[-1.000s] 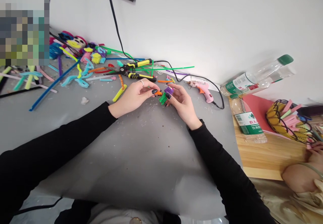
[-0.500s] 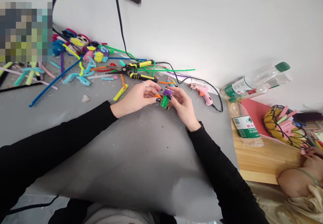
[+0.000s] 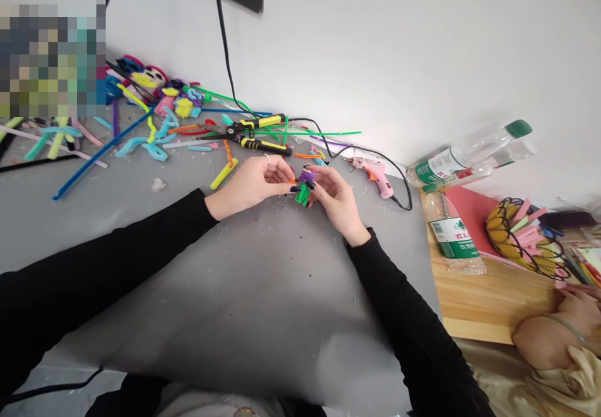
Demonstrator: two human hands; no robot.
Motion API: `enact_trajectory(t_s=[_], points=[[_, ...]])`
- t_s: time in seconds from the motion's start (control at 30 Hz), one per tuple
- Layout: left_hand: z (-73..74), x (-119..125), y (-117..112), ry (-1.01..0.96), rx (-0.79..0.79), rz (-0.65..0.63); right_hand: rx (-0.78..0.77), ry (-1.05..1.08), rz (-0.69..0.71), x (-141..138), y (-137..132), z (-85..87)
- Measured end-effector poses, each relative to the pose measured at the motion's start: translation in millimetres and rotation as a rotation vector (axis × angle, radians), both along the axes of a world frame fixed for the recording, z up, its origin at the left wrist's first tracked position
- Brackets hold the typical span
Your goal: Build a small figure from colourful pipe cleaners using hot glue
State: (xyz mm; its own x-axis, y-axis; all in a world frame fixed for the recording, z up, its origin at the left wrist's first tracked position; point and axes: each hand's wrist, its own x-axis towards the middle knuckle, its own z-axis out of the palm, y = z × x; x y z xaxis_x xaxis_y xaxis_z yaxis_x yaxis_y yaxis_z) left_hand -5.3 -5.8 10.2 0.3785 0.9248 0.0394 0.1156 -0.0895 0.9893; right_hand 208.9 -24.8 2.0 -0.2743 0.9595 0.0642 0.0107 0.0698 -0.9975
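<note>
Between the thumb and fingers of my right hand (image 3: 335,199) is a small figure of bent pipe cleaners (image 3: 303,195), purple on top and green below. My left hand (image 3: 258,182), with a ring on one finger, pinches a small orange piece (image 3: 292,181) close against the figure's left side. Most of that orange piece is hidden by the fingers. Just beyond my hands lie yellow-and-black pliers (image 3: 265,146). A pink glue gun (image 3: 375,176) rests to the right of my right hand, its black cord curling along the wall side.
Loose pipe cleaners (image 3: 101,154) and finished fuzzy figures (image 3: 154,79) crowd the grey table's (image 3: 211,317) back left. At right, plastic bottles (image 3: 455,241) and a wire basket (image 3: 500,235) with pink strips stand on a wooden surface (image 3: 469,304). Another person's hand (image 3: 577,310) is there.
Both hands stay almost in place, still holding their pieces. The figure has tilted slightly and shifted a little left. The camera view has moved slightly.
</note>
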Motion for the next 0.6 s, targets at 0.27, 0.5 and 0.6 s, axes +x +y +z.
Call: enact_trajectory(t_s=[0.27, 0.5, 0.6], points=[[2.1, 1.7, -3.1, -0.09, -0.071, -0.042, 0.005, -0.033, -0.005, 0.7, -0.7, -2.3], [3.7, 1.1, -2.5, -0.024, -0.103, -0.039, 0.02, -0.03, -0.01, 2.3, 0.3, -3.4], [3.7, 1.7, -2.6, 0.035, -0.079, -0.037, 0.023, -0.032, -0.009, 1.7, 0.0, -2.0]])
